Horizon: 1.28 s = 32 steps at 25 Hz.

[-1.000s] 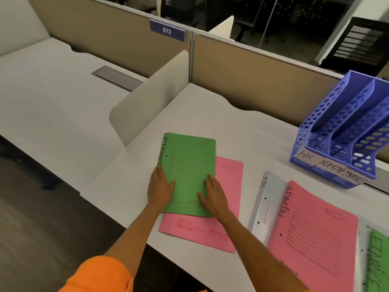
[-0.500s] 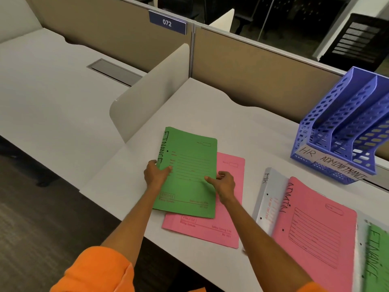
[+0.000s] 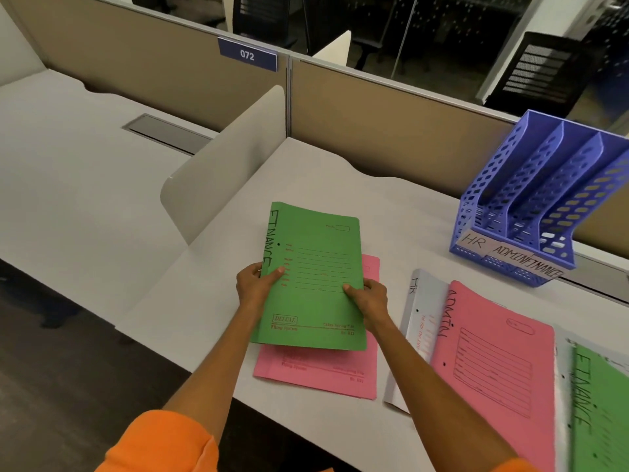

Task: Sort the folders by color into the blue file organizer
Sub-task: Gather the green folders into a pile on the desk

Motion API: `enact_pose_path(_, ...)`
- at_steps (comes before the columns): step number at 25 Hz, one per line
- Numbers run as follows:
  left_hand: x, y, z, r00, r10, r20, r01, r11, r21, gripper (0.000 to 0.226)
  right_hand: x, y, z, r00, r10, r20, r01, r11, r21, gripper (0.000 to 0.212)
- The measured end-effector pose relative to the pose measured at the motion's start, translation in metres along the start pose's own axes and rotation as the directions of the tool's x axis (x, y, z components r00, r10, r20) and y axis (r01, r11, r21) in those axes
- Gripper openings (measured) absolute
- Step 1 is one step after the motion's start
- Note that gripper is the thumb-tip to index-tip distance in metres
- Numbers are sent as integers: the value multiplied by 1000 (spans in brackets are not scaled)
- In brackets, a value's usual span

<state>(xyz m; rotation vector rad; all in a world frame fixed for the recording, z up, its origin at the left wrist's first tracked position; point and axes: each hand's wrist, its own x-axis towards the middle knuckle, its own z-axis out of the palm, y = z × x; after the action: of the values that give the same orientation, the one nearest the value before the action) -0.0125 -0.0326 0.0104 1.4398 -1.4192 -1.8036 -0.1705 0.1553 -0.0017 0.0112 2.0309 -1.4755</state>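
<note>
Item: white curved divider panel [image 3: 218,172], upright at the left edge of the pale grey surface [image 3: 340,178].

Item: left hand [image 3: 254,284], closed on the left edge of the green card folder marked FINANCE [image 3: 316,267]; thumb on the cover, fingers curled under the spine edge.

Item: the green card folder marked FINANCE, held between both hands, its far end tilted up clear of the surface. It overlaps a pink card folder [image 3: 326,373] lying flat beneath it; whether the two touch at the near edge cannot be told.

Item: right hand [image 3: 369,296], closed on the right edge of the same green folder, thumb on the cover, fingers below.

Item: white folder marked HR [image 3: 420,315], flat on the surface, just right of the right forearm. On it lies a pink folder marked ADMIN [image 3: 493,362].

Item: second green folder marked FINANCE [image 3: 599,413], at the far right edge of view, partly cut off, resting on another white sheet or folder.

Item: blue perforated plastic file organizer [image 3: 531,199], three compartments, standing at the back right of the surface, well apart from the hands. Paper labels on its front read HR, ADMIN, FINANCE. No folder shows in any compartment.
</note>
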Motion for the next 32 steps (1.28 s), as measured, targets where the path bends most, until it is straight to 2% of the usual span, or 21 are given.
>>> enact_pose_path(6, -25, 2, 62, 994, 15, 110, -22, 997, 67, 38, -1, -2, -69, 992, -8, -123, 10, 1000, 19, 29)
enact_pose_path(14, -91, -5, 190, 954, 51, 295, -101, 983, 155, 47, -27, 14, -206, 939, 25, -342, 19, 992, 124, 32)
enact_pose_path(20, -161, -32, 285, 891, 9, 455, -121, 968, 218, 43, -60, 48, -322, 881, 58, -469, 21, 987, 161, 32)
enact_pose_path(24, -216, -55, 337, 836, -22, 549, -139, 958, 251, 41, -87, 68, -392, 829, 112, -547, 17, 974, 225, 47)
enact_pose_path(26, -246, -66, 358, 782, -74, 619, -117, 958, 262, 40, -99, 79, -428, 799, 126, -587, 12, 974, 226, 56)
enact_pose_path(28, -276, -76, 378, 738, -92, 668, -149, 944, 294, 40, -111, 94, -463, 781, 143, -608, -2, 974, 227, 49)
enact_pose_path(31, -310, -91, 402, 695, -89, 713, -222, 917, 331, 38, -131, 111, -505, 772, 165, -614, -17, 971, 239, 24)
enact_pose_path(32, -321, -96, 409, 683, -98, 724, -233, 910, 343, 36, -136, 119, -519, 758, 188, -624, -33, 967, 251, 23)
